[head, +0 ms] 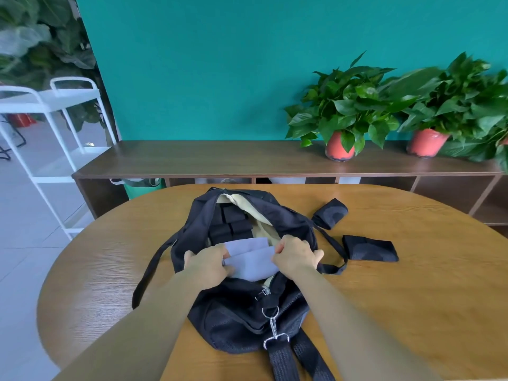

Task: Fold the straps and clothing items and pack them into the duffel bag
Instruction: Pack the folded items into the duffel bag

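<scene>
A black duffel bag (236,320) lies open on the round wooden table (398,298), its pale lining showing. Several rolled black straps (229,221) sit inside at the far end. A folded light grey garment (253,259) rests in the near part of the opening. My left hand (207,261) grips its left edge and my right hand (295,255) grips its right edge. Two folded black items lie on the table to the right: a small one (330,213) and a flat one (369,248).
The bag's shoulder strap with a metal clip (273,332) trails toward me. Behind the table stands a low wooden shelf unit (220,160) with two potted plants (341,111). A white metal cart (55,127) stands at the left.
</scene>
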Demonstrator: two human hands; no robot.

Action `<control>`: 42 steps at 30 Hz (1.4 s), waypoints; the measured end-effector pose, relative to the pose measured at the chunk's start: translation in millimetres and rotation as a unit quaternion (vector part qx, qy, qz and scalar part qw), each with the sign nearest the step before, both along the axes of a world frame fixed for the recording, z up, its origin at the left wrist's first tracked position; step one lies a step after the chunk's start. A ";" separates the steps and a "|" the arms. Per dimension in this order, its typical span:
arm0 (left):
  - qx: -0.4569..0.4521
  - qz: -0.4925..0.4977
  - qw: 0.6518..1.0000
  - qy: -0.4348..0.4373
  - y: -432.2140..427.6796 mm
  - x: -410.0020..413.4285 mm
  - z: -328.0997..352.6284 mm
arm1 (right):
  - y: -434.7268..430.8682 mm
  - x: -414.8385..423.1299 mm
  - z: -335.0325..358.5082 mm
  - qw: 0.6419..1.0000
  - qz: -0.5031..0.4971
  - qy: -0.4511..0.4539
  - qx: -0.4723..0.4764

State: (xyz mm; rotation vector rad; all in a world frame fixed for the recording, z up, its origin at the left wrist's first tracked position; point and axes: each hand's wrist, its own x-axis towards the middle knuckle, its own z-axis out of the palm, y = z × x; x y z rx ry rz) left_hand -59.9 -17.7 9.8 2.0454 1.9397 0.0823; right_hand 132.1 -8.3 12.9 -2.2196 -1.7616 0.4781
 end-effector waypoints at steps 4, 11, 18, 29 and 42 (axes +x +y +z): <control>-0.017 0.029 0.999 0.026 2.3 -2.6 -0.4 | -2.3 -4.7 -5.6 0.999 0.012 -0.035 -0.015; 0.068 -0.054 0.996 -0.014 1.1 6.7 6.9 | -3.6 -3.1 -0.2 0.999 0.023 0.004 -0.041; -0.065 -0.085 0.994 0.026 11.2 22.8 -3.3 | -15.7 5.1 14.1 0.987 0.122 -0.042 -0.091; -0.005 -0.109 0.989 -0.104 14.9 31.6 -2.3 | -16.0 34.6 -5.2 0.984 0.095 0.112 -0.104; -0.131 -0.054 0.982 -0.126 13.5 46.4 -14.9 | -14.9 47.5 -7.3 0.972 0.137 0.159 -0.108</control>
